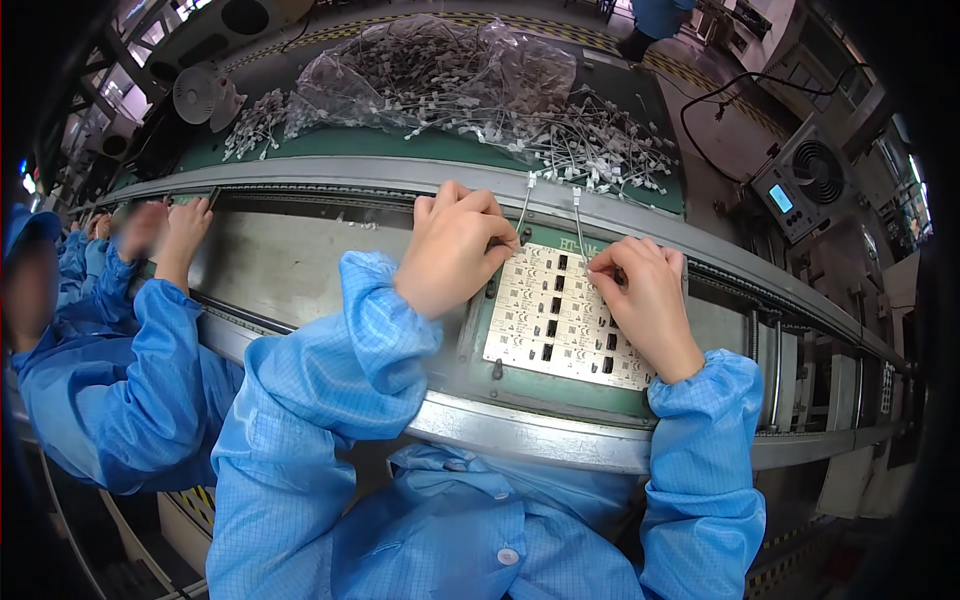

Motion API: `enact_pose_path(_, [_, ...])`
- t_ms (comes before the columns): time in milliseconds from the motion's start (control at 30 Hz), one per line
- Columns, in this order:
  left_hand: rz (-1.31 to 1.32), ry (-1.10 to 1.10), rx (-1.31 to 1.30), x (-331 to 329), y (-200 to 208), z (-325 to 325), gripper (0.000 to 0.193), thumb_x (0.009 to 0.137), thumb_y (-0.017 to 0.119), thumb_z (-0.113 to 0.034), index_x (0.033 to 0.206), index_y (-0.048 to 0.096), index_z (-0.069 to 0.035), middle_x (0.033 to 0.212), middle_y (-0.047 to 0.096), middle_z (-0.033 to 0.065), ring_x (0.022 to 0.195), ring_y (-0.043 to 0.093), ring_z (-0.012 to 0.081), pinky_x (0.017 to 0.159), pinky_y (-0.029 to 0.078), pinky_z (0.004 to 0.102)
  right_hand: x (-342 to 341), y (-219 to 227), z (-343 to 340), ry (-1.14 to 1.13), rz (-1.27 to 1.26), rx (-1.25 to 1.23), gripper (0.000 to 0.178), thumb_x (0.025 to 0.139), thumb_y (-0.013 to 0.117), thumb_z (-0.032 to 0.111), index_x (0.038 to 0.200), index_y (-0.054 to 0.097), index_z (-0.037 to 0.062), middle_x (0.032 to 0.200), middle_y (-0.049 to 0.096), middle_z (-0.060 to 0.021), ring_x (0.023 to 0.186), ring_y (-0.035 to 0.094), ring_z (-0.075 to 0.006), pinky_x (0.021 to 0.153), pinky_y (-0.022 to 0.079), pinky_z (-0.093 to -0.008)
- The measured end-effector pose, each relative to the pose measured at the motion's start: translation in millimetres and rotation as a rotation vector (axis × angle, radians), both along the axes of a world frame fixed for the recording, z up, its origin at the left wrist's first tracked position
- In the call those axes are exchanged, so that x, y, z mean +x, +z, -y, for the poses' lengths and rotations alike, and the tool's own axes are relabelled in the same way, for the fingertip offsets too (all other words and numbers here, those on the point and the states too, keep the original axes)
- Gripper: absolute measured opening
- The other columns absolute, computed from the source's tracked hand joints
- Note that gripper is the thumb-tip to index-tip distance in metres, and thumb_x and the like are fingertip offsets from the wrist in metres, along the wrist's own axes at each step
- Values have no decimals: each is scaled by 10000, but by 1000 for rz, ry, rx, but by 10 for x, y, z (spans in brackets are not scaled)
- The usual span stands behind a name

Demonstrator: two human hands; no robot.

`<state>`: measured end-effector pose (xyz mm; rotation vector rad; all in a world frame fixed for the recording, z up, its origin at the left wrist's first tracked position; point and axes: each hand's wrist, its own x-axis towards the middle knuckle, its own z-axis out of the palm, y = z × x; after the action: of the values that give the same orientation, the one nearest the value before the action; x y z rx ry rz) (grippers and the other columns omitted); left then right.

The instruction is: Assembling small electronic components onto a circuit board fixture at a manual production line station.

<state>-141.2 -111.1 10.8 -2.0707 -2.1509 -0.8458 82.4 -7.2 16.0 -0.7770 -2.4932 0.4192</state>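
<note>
A white circuit board panel [572,352] with rows of dark components lies on a green carrier plate [556,388]. Over its far left corner, my left hand [455,248] is closed in a pinch on a thin cable [524,205], whose white connector end points away over the metal rail. My right hand [645,300] pinches a second white-ended cable [579,218] above the far part of the panel. The fingertips hide the near ends of both cables.
Beyond the metal rail [340,170], many loose white-ended cables [600,150] spill from clear plastic bags [345,85] on a green surface. A fan [207,97] stands far left; a boxed device with a screen [812,172] stands right. Co-workers in blue [140,370] sit left along the conveyor.
</note>
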Motion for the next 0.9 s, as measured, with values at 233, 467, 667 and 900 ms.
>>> enact_pose_path(233, [4, -25, -8, -13, 29, -1, 91, 763, 756, -128, 854, 756, -137, 925, 607, -29, 1018, 490, 246, 869, 345, 400, -13, 18, -11, -12, 21, -16, 36, 829, 700, 116, 837, 672, 94, 807, 627, 19, 843, 556, -172, 879, 306, -349])
enact_pose_path(467, [-140, -91, -95, 81, 205, 107, 97, 778, 721, -187, 842, 778, -140, 968, 615, -6, 1040, 482, 248, 880, 353, 393, 16, 0, -11, 1, 9, 11, 39, 838, 695, 120, 841, 673, 88, 823, 636, 8, 868, 561, -181, 886, 306, -355])
enact_pose_path(667, [-124, -67, -376, 74, 489, -135, 135, 815, 698, -236, 825, 780, -129, 999, 651, 32, 1039, 524, 277, 890, 371, 417, -8, -39, 2, 41, 3, 61, 40, 839, 695, 114, 846, 670, 83, 829, 638, -10, 876, 565, -201, 887, 309, -368])
enact_pose_path(900, [-270, 60, 15, -2, 55, -939, 178, 822, 689, -199, 993, 727, -166, 1001, 675, 17, 1045, 595, 246, 906, 391, 459, -62, -116, 14, 38, -25, 88, 50, 830, 699, 106, 847, 660, 80, 824, 626, -14, 870, 563, -213, 869, 316, -378])
